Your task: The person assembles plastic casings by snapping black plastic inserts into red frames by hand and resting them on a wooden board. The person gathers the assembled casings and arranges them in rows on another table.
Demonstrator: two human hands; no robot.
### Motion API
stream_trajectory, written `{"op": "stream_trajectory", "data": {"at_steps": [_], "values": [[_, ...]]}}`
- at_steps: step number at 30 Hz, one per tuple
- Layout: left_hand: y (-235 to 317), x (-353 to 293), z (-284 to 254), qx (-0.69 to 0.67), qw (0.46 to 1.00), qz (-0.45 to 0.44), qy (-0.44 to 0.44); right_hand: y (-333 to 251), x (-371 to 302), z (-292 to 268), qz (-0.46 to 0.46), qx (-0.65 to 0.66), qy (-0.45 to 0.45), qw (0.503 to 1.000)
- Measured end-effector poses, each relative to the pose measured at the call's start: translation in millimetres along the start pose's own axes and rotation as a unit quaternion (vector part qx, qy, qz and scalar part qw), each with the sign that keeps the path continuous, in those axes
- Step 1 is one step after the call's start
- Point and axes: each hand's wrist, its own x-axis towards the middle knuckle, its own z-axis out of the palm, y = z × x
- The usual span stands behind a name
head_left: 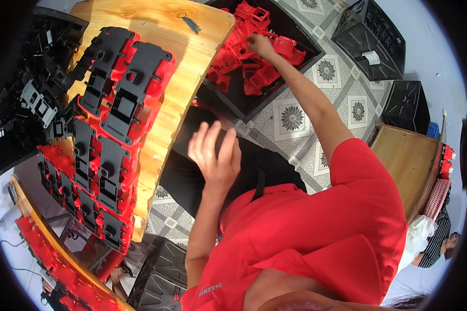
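My right hand [262, 45] reaches into a black crate [310, 61] heaped with red plastic housings [259, 78]. Its fingers are curled on one red housing [239, 47] in the pile; the fingertips are partly hidden. Over my lap, beside the table edge, my left hand [214, 155] is raised with its fingers apart and holds nothing. Close to it on the wooden table [166, 52] stand rows of red housings with black plastic covers [123, 111] fitted on them.
A black bin of loose black parts [33, 103] borders the table's left side. A dark scrap [191, 24] lies at the table's far end. More black crates [371, 44] stand on the tiled floor at the right. Another bench with red parts [62, 264] is at lower left, with people nearby.
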Motion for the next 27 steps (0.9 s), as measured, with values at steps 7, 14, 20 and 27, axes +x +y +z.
{"op": "stream_trajectory", "data": {"at_steps": [7, 14, 20, 27], "values": [[0, -29, 23, -0.081, 0.988, -0.097, -0.083, 15, -26, 48, 0.006, -0.213, -0.146, 0.966], [-11, -26, 19, -0.101, 0.984, -0.120, -0.087, -36, -53, -40, -0.087, -0.086, 0.004, 0.993], [-7, 19, 9, -0.309, 0.924, -0.215, -0.059, -121, -118, -258, -0.187, 0.114, -0.182, 0.959], [-5, 56, -32, -0.764, 0.524, -0.227, -0.300, -286, -134, -296, -0.497, 0.269, -0.478, 0.673]]}}
